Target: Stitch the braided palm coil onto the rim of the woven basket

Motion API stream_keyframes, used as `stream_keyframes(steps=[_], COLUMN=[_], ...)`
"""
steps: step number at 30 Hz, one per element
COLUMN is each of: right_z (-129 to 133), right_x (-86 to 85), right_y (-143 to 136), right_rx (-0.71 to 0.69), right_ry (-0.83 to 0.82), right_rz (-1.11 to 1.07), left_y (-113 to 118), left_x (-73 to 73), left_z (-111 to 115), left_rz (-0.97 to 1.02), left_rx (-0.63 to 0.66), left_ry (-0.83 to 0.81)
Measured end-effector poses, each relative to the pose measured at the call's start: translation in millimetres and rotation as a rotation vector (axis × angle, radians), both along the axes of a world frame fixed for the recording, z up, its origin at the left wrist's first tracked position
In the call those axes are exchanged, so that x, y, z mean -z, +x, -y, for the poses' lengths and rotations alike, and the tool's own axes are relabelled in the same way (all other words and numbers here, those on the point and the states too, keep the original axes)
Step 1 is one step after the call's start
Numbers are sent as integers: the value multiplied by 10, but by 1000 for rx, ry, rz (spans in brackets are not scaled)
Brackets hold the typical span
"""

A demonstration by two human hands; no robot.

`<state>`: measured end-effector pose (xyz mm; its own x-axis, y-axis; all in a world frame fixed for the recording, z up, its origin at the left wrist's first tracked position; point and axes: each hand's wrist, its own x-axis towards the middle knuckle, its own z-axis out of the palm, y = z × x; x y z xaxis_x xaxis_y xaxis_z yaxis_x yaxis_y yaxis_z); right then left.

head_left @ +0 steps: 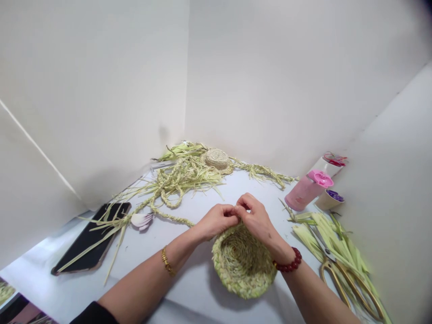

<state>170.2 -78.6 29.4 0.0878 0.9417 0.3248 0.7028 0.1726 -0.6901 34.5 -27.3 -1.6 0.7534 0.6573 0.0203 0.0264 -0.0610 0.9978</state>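
Note:
A round woven straw basket (245, 265) sits tilted on the table, its coiled inside facing me. At its far rim my left hand (219, 220) and my right hand (251, 213) meet, the fingers of both pinched closed. What lies between the fingertips is too small and hidden to make out. A straw braid (172, 219) runs from the left wrist back to a loose pile of husk strands (182, 177). The left wrist wears a gold bracelet, the right a red bead bracelet.
A black phone (91, 238) lies left, strands across it, beside a white-and-purple object (141, 220). A small straw hat (218, 159) rests at the back. To the right are a pink bottle (300, 194), a cup with purple contents (327, 200), green husks (337, 234) and gold-handled scissors (351, 281).

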Motion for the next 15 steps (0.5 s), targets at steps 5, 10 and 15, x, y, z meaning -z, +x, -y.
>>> stream_keyframes(steps=[5, 10, 15], right_z=[-117, -212, -322], right_x=[16, -29, -276], right_y=[58, 109, 69], right_rx=[-47, -34, -115], right_ry=[-109, -139, -125], right_rz=[-146, -285, -535], left_y=[-34, -15, 24], left_x=[-61, -33, 52], left_z=[-23, 0, 47], left_rz=[-12, -67, -128], left_rx=[13, -8, 89], left_ry=[-24, -8, 18])
